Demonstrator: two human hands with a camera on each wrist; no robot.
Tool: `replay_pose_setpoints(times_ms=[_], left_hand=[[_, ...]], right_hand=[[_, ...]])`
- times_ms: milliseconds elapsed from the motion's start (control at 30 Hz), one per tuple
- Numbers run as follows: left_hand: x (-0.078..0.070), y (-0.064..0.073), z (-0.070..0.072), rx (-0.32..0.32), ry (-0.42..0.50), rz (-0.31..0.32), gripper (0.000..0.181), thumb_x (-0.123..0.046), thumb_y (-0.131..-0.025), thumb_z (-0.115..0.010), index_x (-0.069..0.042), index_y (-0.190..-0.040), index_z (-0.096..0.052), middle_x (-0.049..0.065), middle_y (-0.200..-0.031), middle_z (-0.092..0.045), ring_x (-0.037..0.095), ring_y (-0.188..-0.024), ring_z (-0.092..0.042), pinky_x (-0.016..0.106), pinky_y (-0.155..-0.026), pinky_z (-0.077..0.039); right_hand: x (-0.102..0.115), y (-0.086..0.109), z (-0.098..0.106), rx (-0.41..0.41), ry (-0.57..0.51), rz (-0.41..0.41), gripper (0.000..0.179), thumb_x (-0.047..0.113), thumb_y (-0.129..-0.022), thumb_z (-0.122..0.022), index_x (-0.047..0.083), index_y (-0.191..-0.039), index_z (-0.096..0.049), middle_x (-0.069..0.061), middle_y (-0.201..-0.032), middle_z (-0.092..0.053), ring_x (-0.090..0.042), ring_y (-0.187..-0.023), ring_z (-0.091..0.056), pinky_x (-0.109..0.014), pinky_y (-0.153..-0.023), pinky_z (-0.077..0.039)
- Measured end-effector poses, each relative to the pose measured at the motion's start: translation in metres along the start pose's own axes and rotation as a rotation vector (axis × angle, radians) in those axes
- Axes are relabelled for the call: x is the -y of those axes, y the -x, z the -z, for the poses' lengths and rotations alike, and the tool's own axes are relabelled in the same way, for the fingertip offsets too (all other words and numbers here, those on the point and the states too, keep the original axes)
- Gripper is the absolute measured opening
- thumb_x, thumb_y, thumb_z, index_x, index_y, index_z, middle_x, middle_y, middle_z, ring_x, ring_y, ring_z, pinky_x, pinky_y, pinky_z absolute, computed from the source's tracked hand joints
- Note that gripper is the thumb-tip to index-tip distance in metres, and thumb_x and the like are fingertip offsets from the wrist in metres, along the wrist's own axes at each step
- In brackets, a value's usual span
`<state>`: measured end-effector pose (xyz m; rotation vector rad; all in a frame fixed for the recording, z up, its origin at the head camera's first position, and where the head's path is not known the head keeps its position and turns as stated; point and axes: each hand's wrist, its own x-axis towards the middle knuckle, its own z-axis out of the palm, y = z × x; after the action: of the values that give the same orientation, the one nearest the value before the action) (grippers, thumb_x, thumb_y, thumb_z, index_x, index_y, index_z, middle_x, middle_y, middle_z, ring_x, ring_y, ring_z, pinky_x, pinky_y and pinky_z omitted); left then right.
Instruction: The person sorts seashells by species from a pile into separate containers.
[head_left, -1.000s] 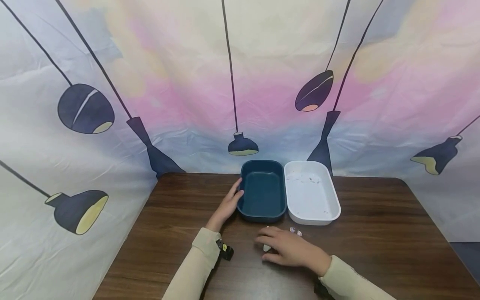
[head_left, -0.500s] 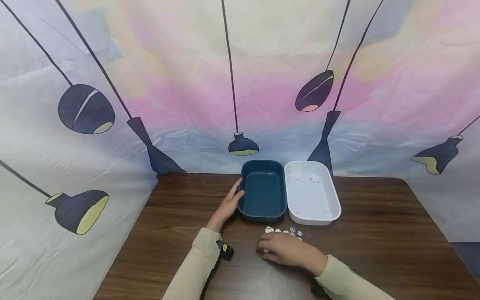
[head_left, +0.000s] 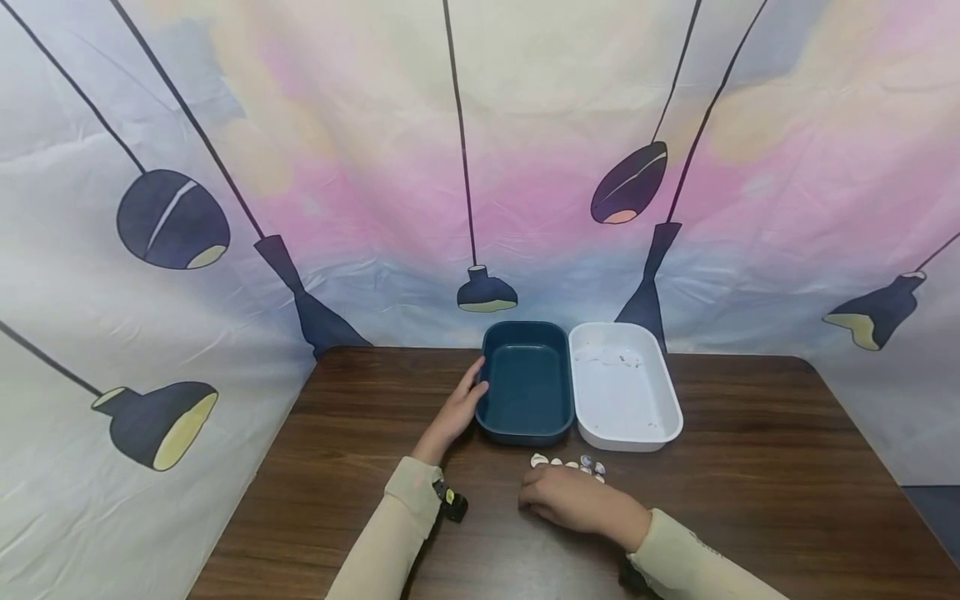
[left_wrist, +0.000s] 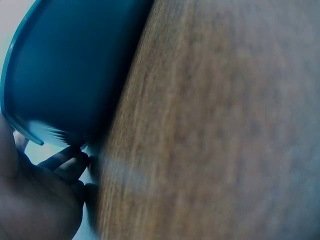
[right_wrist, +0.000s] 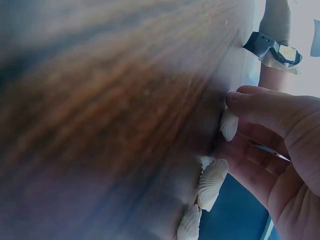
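My left hand point(head_left: 454, 414) rests along the left side of a dark teal tray point(head_left: 483, 421), its fingers fairly straight against the wall. The left wrist view shows those fingers point(left_wrist: 65, 162) at the tray's outer side. On the table before the trays, my right hand point(head_left: 573, 500) bends its fingers down close to the wood. A small white ribbed seashell point(right_wrist: 229, 125) is pinched between its thumb and fingers in the right wrist view. More seashells point(right_wrist: 212, 184) lie beside that hand; in the head view several show past the knuckles, and the palm hides others.
A white tray point(head_left: 671, 417) stands against the teal one on its right, with small dark specks inside. Both sit near the back edge of the brown wooden table point(head_left: 780, 467). Behind hangs a cloth backdrop point(head_left: 390, 167) printed with lamps.
The right hand has lowered slightly and curled its fingers onto a seashell, uncovering several shells behind its knuckles. The left hand and both trays stay put.
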<state>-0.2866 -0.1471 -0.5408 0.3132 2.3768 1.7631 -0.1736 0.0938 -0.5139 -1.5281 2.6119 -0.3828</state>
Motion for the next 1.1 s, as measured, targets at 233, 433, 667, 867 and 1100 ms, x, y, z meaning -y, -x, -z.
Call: replay_pose_setpoints(times_ms=[233,433,667,867,1100], left_hand=[[-0.002,0.0,0.0,0.012,-0.001,0.007,0.059,-0.032,-0.116,-0.041,-0.021,-0.171,-0.022,0.011,-0.176,-0.015,0.037,-0.161,-0.014,0.06,-0.125,-0.02],[-0.002,0.0,0.0,0.014,0.005,0.009,0.059,-0.033,-0.116,-0.041,-0.022,-0.171,-0.021,0.01,-0.176,-0.014,0.037,-0.161,-0.014,0.06,-0.125,-0.019],[0.0,0.0,0.001,0.011,0.003,0.001,0.06,-0.032,-0.116,-0.041,-0.021,-0.171,-0.021,0.011,-0.176,-0.014,0.038,-0.161,-0.013,0.061,-0.125,-0.019],[0.0,0.0,0.001,0.013,-0.005,0.002,0.06,-0.033,-0.116,-0.041,-0.022,-0.171,-0.021,0.011,-0.176,-0.014,0.038,-0.161,-0.014,0.061,-0.125,-0.019],[0.002,0.0,0.001,0.01,-0.004,-0.015,0.059,-0.03,-0.116,-0.041,-0.02,-0.171,-0.021,0.012,-0.176,-0.015,0.04,-0.16,-0.015,0.062,-0.125,-0.02]], right_hand=[[-0.003,-0.001,0.001,-0.001,0.036,0.025,0.013,0.011,-0.091,-0.082,0.021,-0.1,-0.081,0.012,-0.093,-0.068,-0.003,-0.091,-0.063,-0.019,-0.079,-0.051],[-0.004,-0.001,0.012,-0.002,0.017,0.048,0.009,0.009,-0.091,-0.082,0.017,-0.094,-0.081,0.01,-0.089,-0.065,-0.002,-0.086,-0.061,-0.018,-0.075,-0.051],[-0.003,-0.003,0.021,0.019,-0.002,0.033,0.01,0.007,-0.091,-0.081,0.016,-0.094,-0.08,0.01,-0.091,-0.064,-0.003,-0.089,-0.06,-0.018,-0.077,-0.051],[-0.002,-0.005,0.027,0.034,0.027,0.027,0.01,0.009,-0.093,-0.08,0.017,-0.098,-0.081,0.01,-0.092,-0.064,-0.004,-0.089,-0.059,-0.019,-0.076,-0.051],[-0.004,-0.008,0.036,0.008,0.051,0.032,0.009,0.008,-0.093,-0.08,0.015,-0.098,-0.081,0.008,-0.091,-0.064,-0.003,-0.085,-0.059,-0.018,-0.074,-0.051]])
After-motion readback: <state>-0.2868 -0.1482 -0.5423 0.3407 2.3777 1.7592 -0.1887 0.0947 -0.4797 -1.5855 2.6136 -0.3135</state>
